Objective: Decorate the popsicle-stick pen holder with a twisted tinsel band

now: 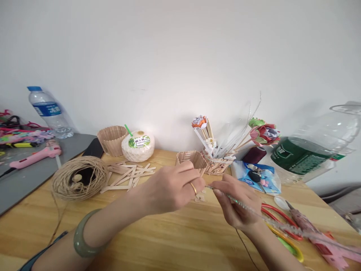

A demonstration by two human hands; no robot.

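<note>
From the head view, the work in hand is a sparkling strand (278, 224) that you hold above the front middle of the bench (169, 241); it runs from between your hands, past your right forearm, toward the lower right edge. How far along you are can only be judged in part: a wooden-stick cup (113, 143) stands formed at the back left, a second cup (199, 162) sits partly hidden beyond your knuckles, and a decorated holder (217, 166) beside it carries paper flowers (265, 134). Loose sticks (129, 176) lie unjoined, next to the twine coil (64, 188). As for the strand, most of its visible length trails free and straight, so the handling of it looks barely begun

Your left hand (172, 186) reaches in from the lower left, back of the hand up, wrist slightly bent and fingers curled together; its grip seems clamped on the strand's near end (the fingertips themselves are turned out of sight). Your right hand (242, 201) comes from the lower right, its grip closed on the strand between thumb and forefinger, the other fingers folded behind. The two hands face each other, close but apart, with a short piece of strand bridging the gap. A thin brown cord (245, 244) hangs below your right hand; whether you hold it too, you cannot tell from here
</note>
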